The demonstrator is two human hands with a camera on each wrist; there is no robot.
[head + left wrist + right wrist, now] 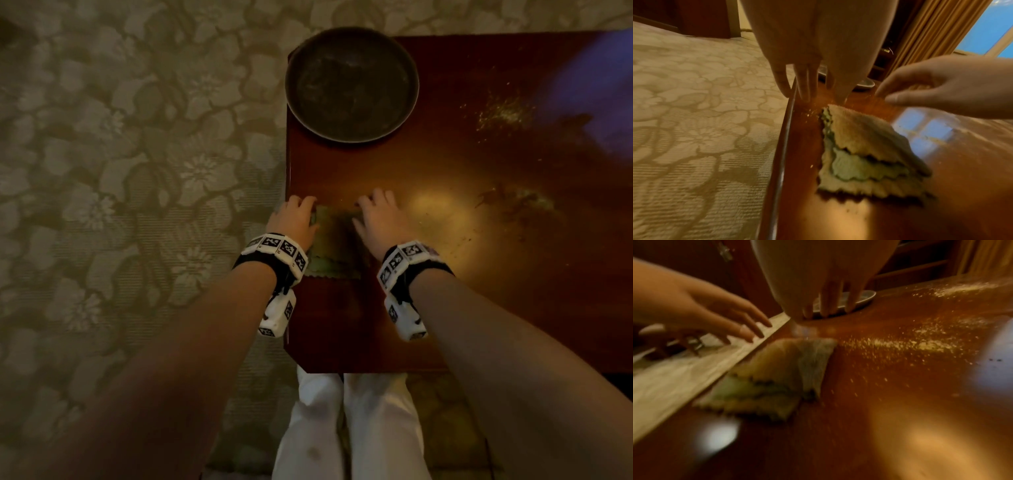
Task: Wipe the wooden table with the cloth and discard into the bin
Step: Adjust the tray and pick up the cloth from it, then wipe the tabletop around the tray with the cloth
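A folded green cloth (334,240) with zigzag edges lies flat on the dark wooden table (462,281), close to its left edge. My left hand (294,217) is at the cloth's left side. Its straight fingers (805,84) point down and touch the table just past the cloth's (869,154) far corner. My right hand (380,219) is at the cloth's right side with relaxed, spread fingers (830,303). Neither hand grips the cloth (781,369). Pale crumbs (503,113) are scattered on the table's right half, and more crumbs (910,344) lie just beyond the cloth.
A round, shallow dark dish (352,85) sits at the table's far left corner and juts slightly over the edge. Flowered carpet (120,205) covers the floor to the left. My white trouser legs (349,428) stand at the table's near edge.
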